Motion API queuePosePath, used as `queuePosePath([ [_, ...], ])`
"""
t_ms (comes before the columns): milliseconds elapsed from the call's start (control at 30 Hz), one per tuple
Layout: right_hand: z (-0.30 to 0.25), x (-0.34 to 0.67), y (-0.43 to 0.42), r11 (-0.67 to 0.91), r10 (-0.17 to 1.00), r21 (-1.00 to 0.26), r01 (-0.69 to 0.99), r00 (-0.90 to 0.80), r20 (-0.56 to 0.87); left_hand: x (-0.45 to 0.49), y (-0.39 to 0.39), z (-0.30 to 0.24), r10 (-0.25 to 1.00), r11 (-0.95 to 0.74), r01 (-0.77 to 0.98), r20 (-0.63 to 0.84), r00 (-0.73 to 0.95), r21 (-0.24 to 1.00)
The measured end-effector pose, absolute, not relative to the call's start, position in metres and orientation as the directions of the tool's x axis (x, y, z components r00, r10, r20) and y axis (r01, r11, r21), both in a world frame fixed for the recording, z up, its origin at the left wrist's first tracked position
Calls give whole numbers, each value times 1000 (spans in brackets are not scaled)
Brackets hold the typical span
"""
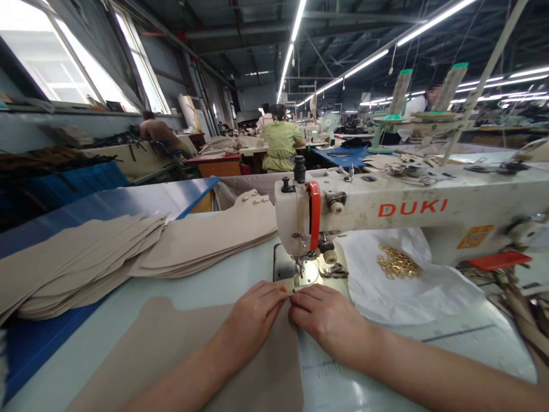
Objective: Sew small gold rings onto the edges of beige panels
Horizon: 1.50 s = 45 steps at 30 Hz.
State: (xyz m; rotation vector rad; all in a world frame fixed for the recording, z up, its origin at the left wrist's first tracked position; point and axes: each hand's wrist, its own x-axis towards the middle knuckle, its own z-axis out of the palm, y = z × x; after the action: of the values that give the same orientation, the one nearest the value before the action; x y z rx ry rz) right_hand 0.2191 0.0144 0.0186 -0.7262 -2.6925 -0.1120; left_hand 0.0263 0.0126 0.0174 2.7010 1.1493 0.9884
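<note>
A beige fabric panel (180, 343) lies flat on the table in front of me, its upper corner reaching the sewing machine's needle area (302, 272). My left hand (257, 312) rests over the panel, thumb and fingers pinched on its upper edge. Close beside it, fingertips nearly touching, my right hand (323, 315) is also closed in a pinch at that corner; whatever lies between its fingers is hidden. A small beige tab (285, 284) shows just beyond the fingertips, by the needle plate. The white sewing machine (412, 200) has an orange-red lever on its head.
Stacked beige panels (210, 240) lie to the left, with another pile (77, 263) beside them. Right of the needle, small gold metal pieces (397, 262) sit on a white plastic sheet (369, 286). Thread cones (401, 94) stand behind the machine. A person in green (281, 140) sits farther back.
</note>
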Motion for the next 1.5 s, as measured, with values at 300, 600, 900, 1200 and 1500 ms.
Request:
queuePosePath([
  [300, 20, 233, 36, 862, 460, 54, 503, -824, 330, 40, 38, 13, 593, -768, 606, 591, 547, 209],
  [600, 16, 240, 50, 827, 519, 34, 561, -785, 338, 47, 64, 12, 580, -770, 617, 580, 572, 161],
  [900, 15, 240, 54, 825, 518, 38, 563, -782, 347, 49, 66, 13, 596, -756, 630, 583, 553, 175],
  [1200, 13, 240, 53, 819, 538, 6, 574, -771, 339, 48, 66, 13, 638, -732, 645, 553, 536, 220],
  [1500, 10, 244, 46, 841, 488, 11, 542, -766, 417, 46, 59, 11, 645, -723, 662, 539, 542, 199],
])
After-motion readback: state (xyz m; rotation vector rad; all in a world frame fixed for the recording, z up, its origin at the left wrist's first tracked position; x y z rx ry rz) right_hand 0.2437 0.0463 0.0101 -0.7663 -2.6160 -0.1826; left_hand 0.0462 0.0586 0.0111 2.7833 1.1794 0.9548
